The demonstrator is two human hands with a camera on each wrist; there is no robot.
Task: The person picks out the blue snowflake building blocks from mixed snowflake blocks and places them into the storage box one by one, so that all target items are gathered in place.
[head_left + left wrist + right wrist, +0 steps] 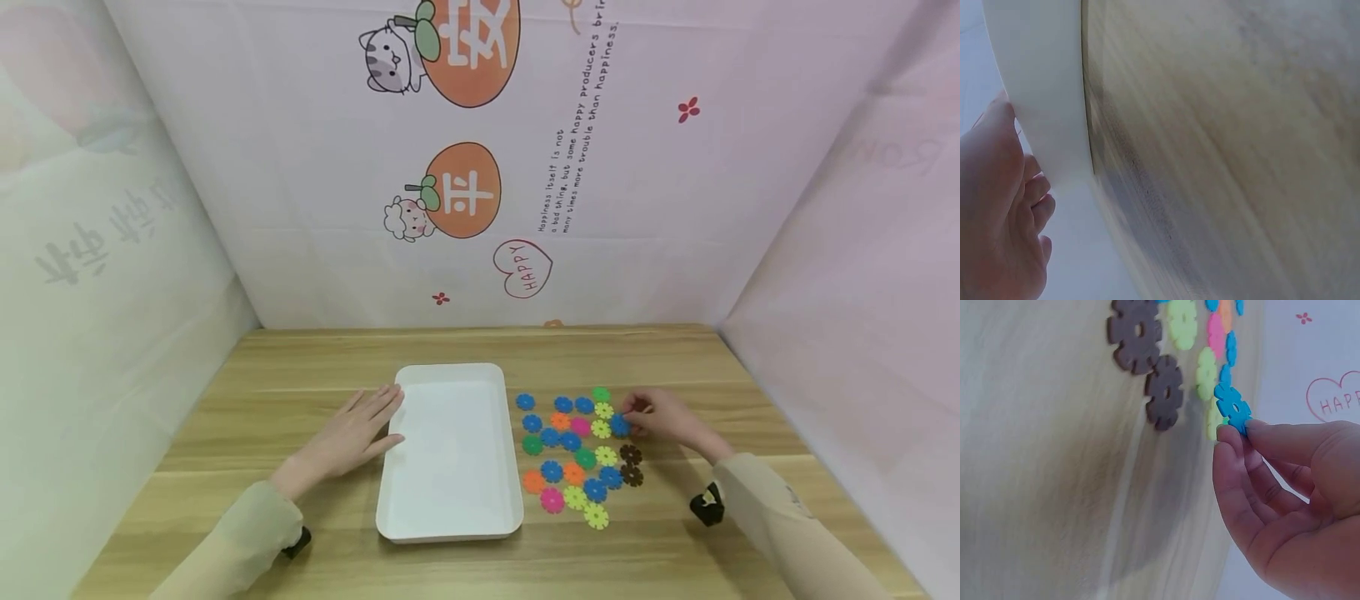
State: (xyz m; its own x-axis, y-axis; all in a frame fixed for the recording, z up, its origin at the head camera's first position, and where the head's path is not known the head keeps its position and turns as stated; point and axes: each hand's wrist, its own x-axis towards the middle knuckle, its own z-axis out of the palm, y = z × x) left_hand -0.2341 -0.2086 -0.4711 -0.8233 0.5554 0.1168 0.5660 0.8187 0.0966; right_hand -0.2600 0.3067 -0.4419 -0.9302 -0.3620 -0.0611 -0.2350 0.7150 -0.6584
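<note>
My right hand (663,417) pinches a blue notched plastic disc (1234,407) between thumb and fingertips, at the right side of a spread of discs. In the right wrist view the blue disc is tilted, with two brown discs (1165,394) lying on the table beside it. My left hand (348,437) is spread flat, its fingertips and thumb at the left rim of a white rectangular tray (450,533). From the left wrist, the left hand (997,219) shows against the outer side of the tray (1041,81). Nothing lies in the tray.
Right of the tray lie several flat notched discs: pink (552,501), orange (534,481), green (532,444), yellow (596,516) and blue (525,402). The wooden table (322,358) meets a printed cloth wall (622,275) at the back, with pale cloth on both sides.
</note>
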